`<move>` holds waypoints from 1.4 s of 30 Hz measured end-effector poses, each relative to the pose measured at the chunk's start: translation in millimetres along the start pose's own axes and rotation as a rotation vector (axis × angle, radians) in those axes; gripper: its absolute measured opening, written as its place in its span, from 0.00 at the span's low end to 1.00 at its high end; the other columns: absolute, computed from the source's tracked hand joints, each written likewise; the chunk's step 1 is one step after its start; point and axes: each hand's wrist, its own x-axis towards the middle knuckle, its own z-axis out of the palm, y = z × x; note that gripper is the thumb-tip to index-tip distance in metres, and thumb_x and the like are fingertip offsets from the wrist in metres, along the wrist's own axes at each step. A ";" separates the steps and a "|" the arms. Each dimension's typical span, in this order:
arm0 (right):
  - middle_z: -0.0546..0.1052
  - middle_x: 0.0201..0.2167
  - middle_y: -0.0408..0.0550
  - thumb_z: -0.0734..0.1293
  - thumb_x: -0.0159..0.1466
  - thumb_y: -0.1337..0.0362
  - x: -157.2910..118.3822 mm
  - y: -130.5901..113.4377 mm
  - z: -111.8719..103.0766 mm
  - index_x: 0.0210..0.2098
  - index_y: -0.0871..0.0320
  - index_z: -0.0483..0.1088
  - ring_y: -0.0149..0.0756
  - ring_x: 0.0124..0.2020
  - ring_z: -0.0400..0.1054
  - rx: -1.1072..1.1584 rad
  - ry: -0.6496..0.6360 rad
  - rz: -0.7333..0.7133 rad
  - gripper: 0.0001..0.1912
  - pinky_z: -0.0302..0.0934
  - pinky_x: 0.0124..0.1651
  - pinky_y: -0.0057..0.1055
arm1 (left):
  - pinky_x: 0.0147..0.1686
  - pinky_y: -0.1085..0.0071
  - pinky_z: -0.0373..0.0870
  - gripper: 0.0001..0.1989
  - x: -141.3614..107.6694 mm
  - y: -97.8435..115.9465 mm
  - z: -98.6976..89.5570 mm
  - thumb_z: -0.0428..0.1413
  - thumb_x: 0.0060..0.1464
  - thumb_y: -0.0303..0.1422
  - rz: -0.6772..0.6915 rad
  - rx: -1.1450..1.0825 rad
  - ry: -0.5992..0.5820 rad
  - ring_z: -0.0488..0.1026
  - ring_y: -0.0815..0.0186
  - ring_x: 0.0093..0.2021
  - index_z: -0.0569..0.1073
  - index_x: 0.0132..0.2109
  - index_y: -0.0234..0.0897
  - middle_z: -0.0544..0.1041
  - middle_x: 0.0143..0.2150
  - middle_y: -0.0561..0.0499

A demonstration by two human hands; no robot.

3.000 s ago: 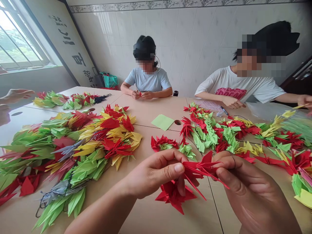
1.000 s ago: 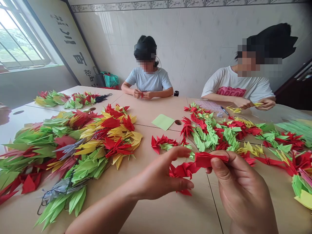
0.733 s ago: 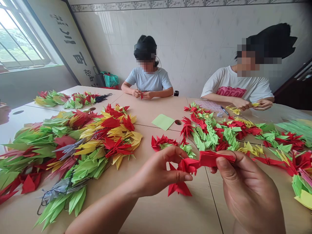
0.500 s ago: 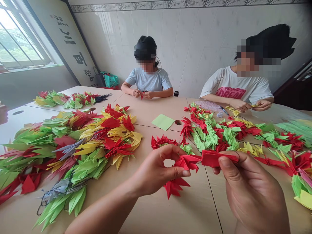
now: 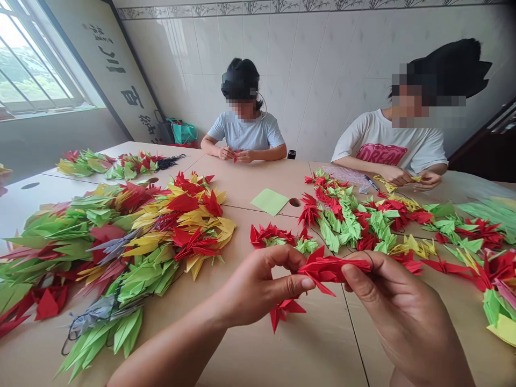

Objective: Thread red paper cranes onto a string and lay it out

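Note:
In front of me my left hand (image 5: 262, 285) is closed, its thumb and forefinger pinching pointed red origami pieces (image 5: 310, 266). More red origami (image 5: 284, 310) hangs beneath that hand, above the tabletop. My right hand (image 5: 403, 312) grips a flat, layered red origami piece (image 5: 357, 264) between thumb and fingers. The two red pieces meet end to end between my hands, and their contact is partly hidden by points and fingertips. A thin dark thread or loop shows by my right forefinger. Just beyond my left hand lies a string of red and green origami (image 5: 272, 235).
A large heap of multicoloured origami (image 5: 141, 226) covers the table's left side. Other origami strings (image 5: 346, 226) spread across the right. A square of green paper (image 5: 269, 201) lies mid-table by a round hole (image 5: 295, 202). Two people (image 5: 244, 129) sit opposite, folding paper.
My right hand has moved left, bringing its red piece against the red origami in my left hand. My left hand has barely moved. The person at right has lowered their hands slightly.

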 end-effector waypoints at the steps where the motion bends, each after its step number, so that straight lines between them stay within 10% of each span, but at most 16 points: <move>1: 0.74 0.24 0.44 0.66 0.61 0.51 0.0 -0.1 -0.2 0.29 0.55 0.69 0.34 0.26 0.68 -0.011 0.001 0.000 0.13 0.63 0.25 0.24 | 0.27 0.77 0.63 0.14 -0.2 0.8 0.0 0.59 0.52 0.40 0.000 0.005 -0.002 0.64 0.74 0.27 0.69 0.35 0.32 0.68 0.28 0.53; 24: 0.69 0.22 0.41 0.66 0.60 0.50 -0.4 -0.3 5.0 0.27 0.55 0.71 0.31 0.24 0.63 0.042 -0.237 -0.033 0.15 0.60 0.27 0.25 | 0.36 0.74 0.66 0.08 -3.7 9.2 1.9 0.59 0.52 0.34 0.152 0.127 0.048 0.70 0.68 0.32 0.76 0.35 0.32 0.76 0.32 0.49; 29: 0.75 0.29 0.44 0.70 0.54 0.47 -2.8 3.6 7.7 0.40 0.52 0.68 0.35 0.30 0.70 0.151 -0.212 0.094 0.21 0.64 0.31 0.27 | 0.34 0.75 0.66 0.08 -5.9 8.1 2.9 0.60 0.52 0.34 0.168 0.178 0.104 0.70 0.68 0.32 0.75 0.34 0.32 0.76 0.31 0.49; 42: 0.66 0.22 0.40 0.67 0.60 0.51 -1.3 1.6 14.5 0.28 0.55 0.69 0.29 0.23 0.60 0.152 -0.163 -0.013 0.13 0.57 0.25 0.23 | 0.28 0.76 0.63 0.13 -4.9 2.2 6.0 0.57 0.55 0.40 0.068 0.082 0.061 0.67 0.72 0.28 0.69 0.33 0.32 0.70 0.29 0.52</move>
